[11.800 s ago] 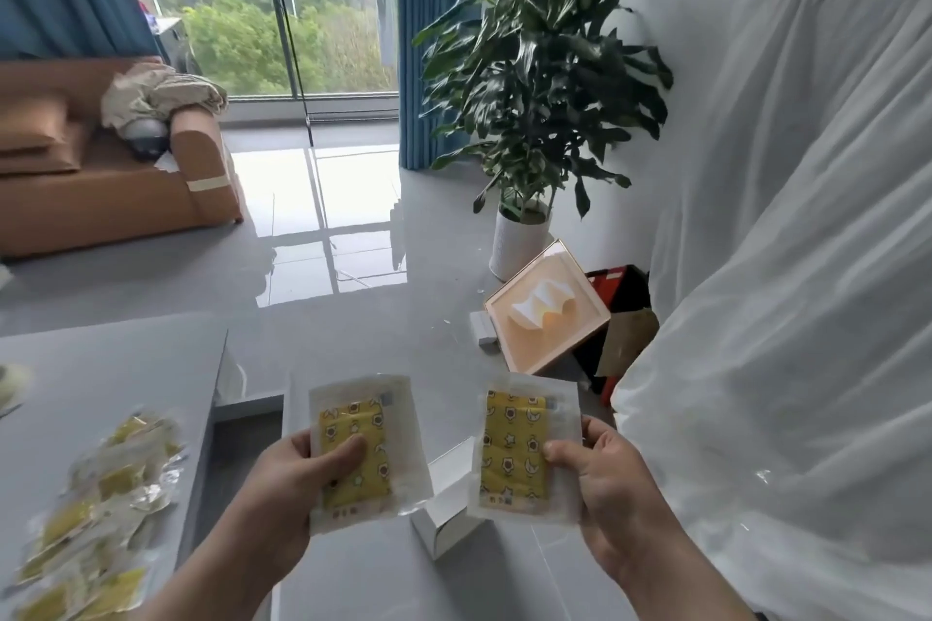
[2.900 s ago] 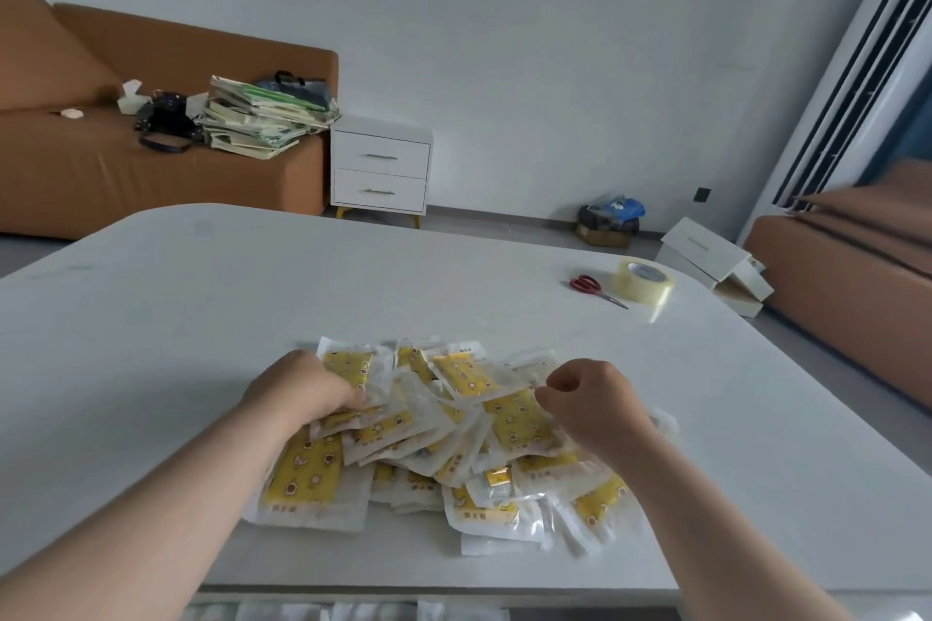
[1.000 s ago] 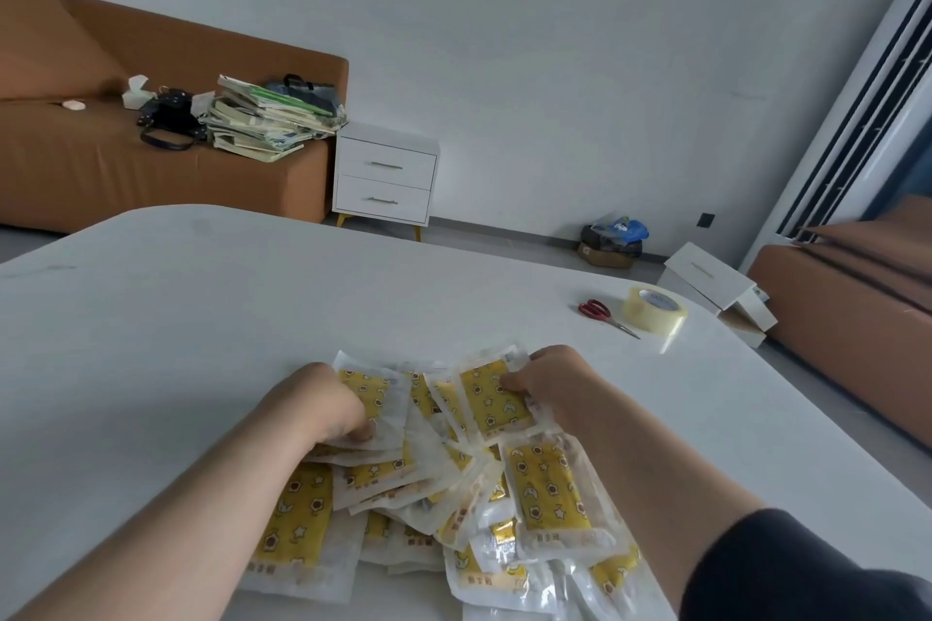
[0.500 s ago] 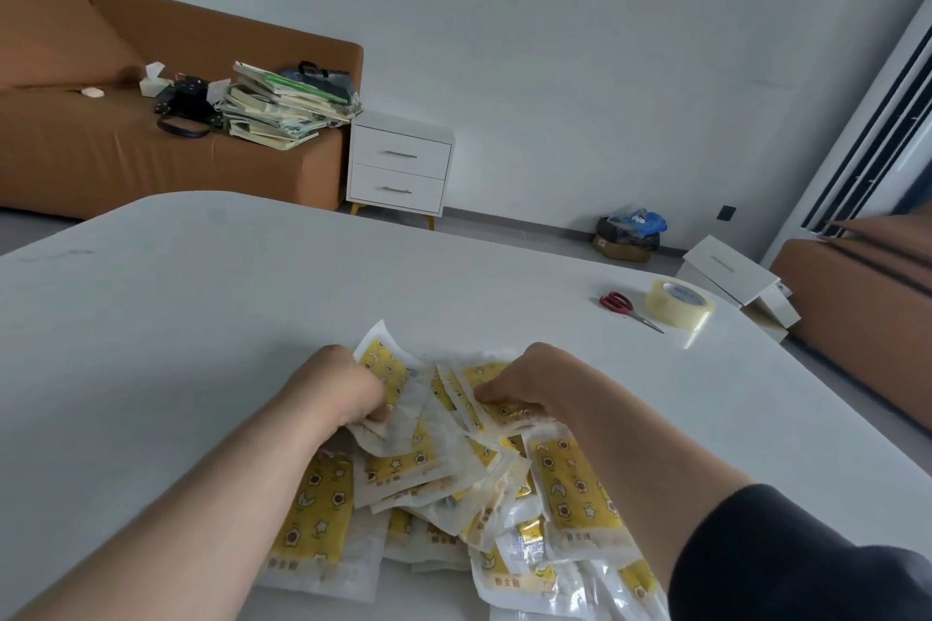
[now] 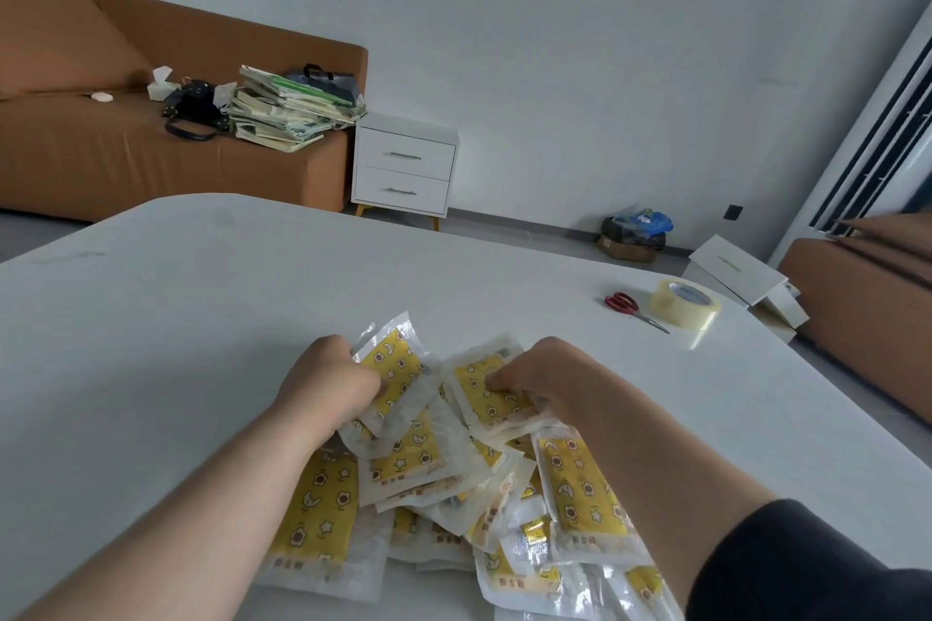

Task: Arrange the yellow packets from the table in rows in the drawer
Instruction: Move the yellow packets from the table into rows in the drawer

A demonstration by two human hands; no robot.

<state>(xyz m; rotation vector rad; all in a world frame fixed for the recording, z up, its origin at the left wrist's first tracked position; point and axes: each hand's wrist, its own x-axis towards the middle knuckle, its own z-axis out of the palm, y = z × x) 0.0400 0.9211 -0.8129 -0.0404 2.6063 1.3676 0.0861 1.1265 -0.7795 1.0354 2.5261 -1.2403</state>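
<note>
A: Packets?
B: Heap of yellow packets [image 5: 444, 494] at the near edge of the tabletop [image 5: 201, 318], overlapping, mixed directions. Left hand [image 5: 328, 383] pinches one packet [image 5: 393, 368], lifted, long axis tilted up toward the far right. Right hand [image 5: 549, 378] grips another packet [image 5: 484, 393], long axis leaning toward the far left.
A: Progress?
B: Can't judge rows; drawer isn't in view. Plenty left on the tabletop, so I'd say lots remains. These two look like the next pair to carry.
A: Anything else?
B: Scissors [image 5: 630, 308] and tape roll [image 5: 686, 303] near the far right edge, well apart from the heap.
</note>
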